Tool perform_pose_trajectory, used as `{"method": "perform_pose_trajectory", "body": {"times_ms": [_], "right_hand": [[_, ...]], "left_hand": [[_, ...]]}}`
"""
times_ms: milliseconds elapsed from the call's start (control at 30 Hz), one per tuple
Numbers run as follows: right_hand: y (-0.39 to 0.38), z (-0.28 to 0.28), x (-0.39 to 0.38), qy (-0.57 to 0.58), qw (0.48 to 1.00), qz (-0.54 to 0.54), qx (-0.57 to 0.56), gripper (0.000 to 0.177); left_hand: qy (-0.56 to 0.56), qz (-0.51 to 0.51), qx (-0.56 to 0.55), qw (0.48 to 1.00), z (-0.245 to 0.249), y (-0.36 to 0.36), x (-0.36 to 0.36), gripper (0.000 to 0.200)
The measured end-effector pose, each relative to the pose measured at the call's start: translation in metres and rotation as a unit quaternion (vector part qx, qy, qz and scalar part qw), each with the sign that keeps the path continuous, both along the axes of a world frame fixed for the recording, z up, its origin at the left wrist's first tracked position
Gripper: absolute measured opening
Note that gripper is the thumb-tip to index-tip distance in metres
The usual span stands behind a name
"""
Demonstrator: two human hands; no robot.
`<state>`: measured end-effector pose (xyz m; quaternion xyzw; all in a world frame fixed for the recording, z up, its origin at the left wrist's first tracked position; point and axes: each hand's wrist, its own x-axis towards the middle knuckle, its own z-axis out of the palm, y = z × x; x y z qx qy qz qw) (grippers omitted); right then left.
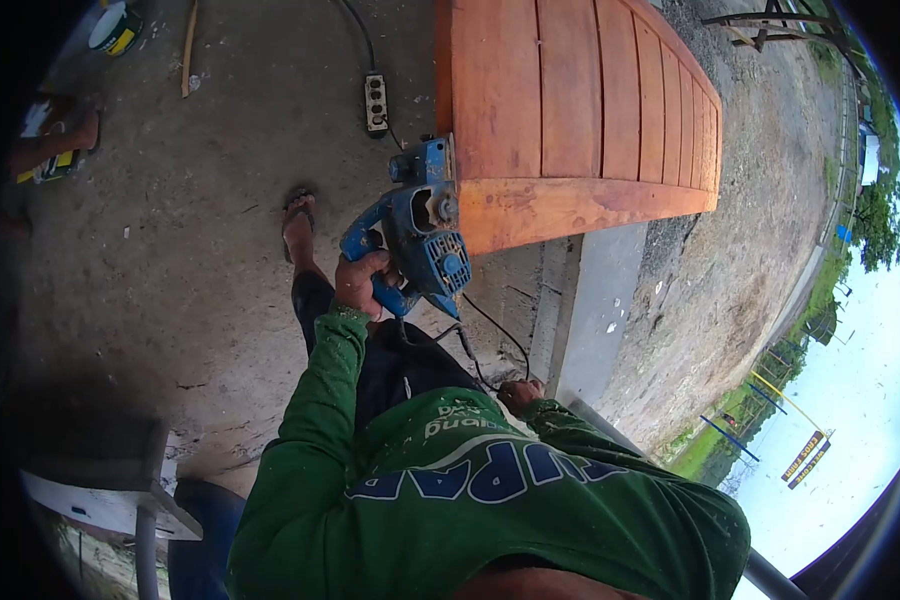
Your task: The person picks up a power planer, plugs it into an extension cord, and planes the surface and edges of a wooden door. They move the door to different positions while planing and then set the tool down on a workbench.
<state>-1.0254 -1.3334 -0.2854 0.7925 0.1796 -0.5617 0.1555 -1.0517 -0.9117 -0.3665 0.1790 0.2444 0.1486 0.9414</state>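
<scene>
A blue power tool (pixel 425 235), like an electric planer, is against the near left corner of an orange-brown slatted wooden panel (pixel 570 90). My left hand (pixel 362 282) is closed around the tool's handle. Low beside my body, my right hand (pixel 520 395) has its fingers curled where a black cord (pixel 510 338) loops up to it; the grip is partly hidden. The panel's smooth edge board (pixel 580 205) faces me. Wood shavings speckle my green sleeves.
A power strip (pixel 375 104) with its cable lies on the concrete floor beyond the tool. A wooden stick (pixel 189 50) and a bucket (pixel 115 28) are farther left. Another person's foot (pixel 88 125) shows at the left edge. A concrete ledge (pixel 600 310) runs beneath the panel.
</scene>
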Motion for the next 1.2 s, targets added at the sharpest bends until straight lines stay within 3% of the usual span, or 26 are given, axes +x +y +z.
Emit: {"method": "perform_pose_trajectory", "body": {"times_ms": [100,200,267,333,367,400,433,500,600,700,767,833,900,967,1067,1200], "right_hand": [[0.014,0.003,-0.003,-0.017,0.998,-0.021,0.058,0.027],[0.067,0.022,-0.003,-0.036,0.991,-0.063,0.113,0.022],[0.079,0.022,-0.007,-0.044,0.982,-0.101,0.152,0.02],[0.077,0.008,-0.015,-0.06,0.983,-0.091,0.149,0.019],[0.089,0.006,-0.012,-0.059,0.982,-0.099,0.151,0.02],[0.101,0.004,-0.013,-0.06,0.98,-0.107,0.154,0.021],[0.103,-0.001,-0.02,-0.124,0.959,-0.092,0.239,0.019],[0.132,0.006,-0.008,-0.111,0.955,-0.127,0.243,0.017],[0.137,0.011,-0.004,-0.145,0.942,-0.149,0.262,0.013],[0.115,0.013,0.0,-0.119,0.933,-0.126,0.315,0.016],[0.081,0.01,-0.014,-0.123,0.942,-0.113,0.29,0.019],[0.05,0.012,-0.033,-0.116,0.954,-0.121,0.25,0.024],[-0.004,0.006,-0.053,-0.075,0.976,-0.058,0.194,0.025],[-0.044,0.01,-0.069,-0.043,0.989,-0.02,0.137,0.025],[-0.078,0.018,-0.078,-0.025,0.997,0.003,0.071,0.026],[-0.093,0.017,-0.077,-0.048,0.998,0.022,0.046,0.027]], "left_hand": [[-0.009,0.007,-0.141,0.99,-0.003,0.03,0.037,0.018],[-0.028,0.004,-0.112,0.993,-0.014,0.053,0.064,0.018],[0.129,-0.055,-0.214,0.967,-0.005,0.073,0.074,0.018],[0.092,-0.053,-0.191,0.976,-0.008,0.09,0.092,0.017],[-0.027,-0.018,-0.117,0.993,-0.016,0.101,0.108,0.017],[-0.055,-0.027,-0.108,0.992,-0.022,0.112,0.118,0.017],[-0.083,-0.034,-0.097,0.991,-0.029,0.122,0.129,0.016],[-0.049,-0.041,-0.058,0.996,-0.044,0.141,0.157,0.017],[-0.061,0.017,-0.007,0.998,-0.03,0.158,0.166,0.019],[-0.037,0.0,-0.043,0.998,-0.027,0.136,0.116,0.025],[-0.035,0.013,-0.082,0.996,-0.029,0.094,0.066,0.017],[0.098,0.042,-0.038,0.994,-0.006,0.041,0.012,0.016],[-0.001,0.013,-0.109,0.994,-0.002,-0.009,-0.035,0.015],[0.007,0.016,-0.107,0.994,0.015,-0.054,-0.068,0.015],[0.067,-0.001,-0.017,0.998,0.037,-0.086,-0.096,0.015],[0.054,-0.001,-0.018,0.998,0.017,-0.102,-0.099,0.015]]}}
